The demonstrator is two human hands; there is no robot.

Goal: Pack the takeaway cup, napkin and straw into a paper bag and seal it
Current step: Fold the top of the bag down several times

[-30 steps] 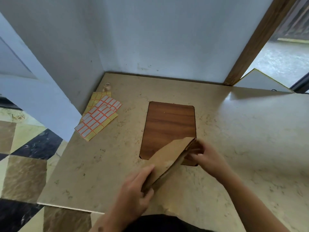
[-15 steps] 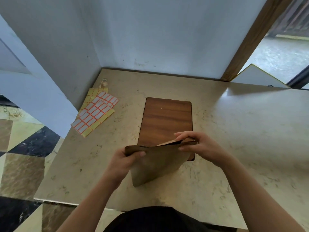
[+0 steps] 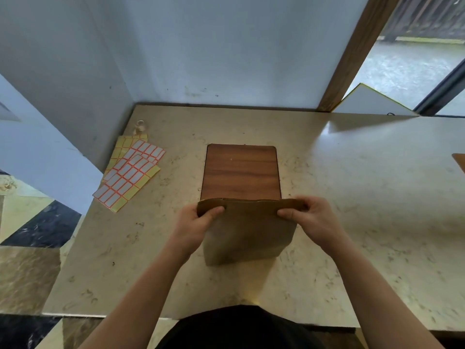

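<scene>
A wide beige marble-patterned table (image 3: 352, 197) fills the view, set into a corner of pale blue-white walls (image 3: 214, 51), with a brown wooden door frame (image 3: 352, 59) slanting up at the far right. A rectangular dark wood-grain board (image 3: 241, 170) with rounded corners lies flat on the middle of the table. In front of it, a plain brown paper bag (image 3: 247, 235) is held up off the table, flat and slightly creased, its top edge level and partly covering the board's near edge. The left hand (image 3: 193, 222) pinches the bag's top left corner, thumb on the near face and fingers curled behind. The right hand (image 3: 314, 220) pinches the top right corner the same way, thumb in front. 2 bare forearms reach in from the bottom of the view. At the far left of the table lie overlapping yellow sheets of white, orange-edged rectangular sticker labels (image 3: 130, 175). Just beyond them, against the wall, sits a small pale roll of tape (image 3: 140, 125).
</scene>
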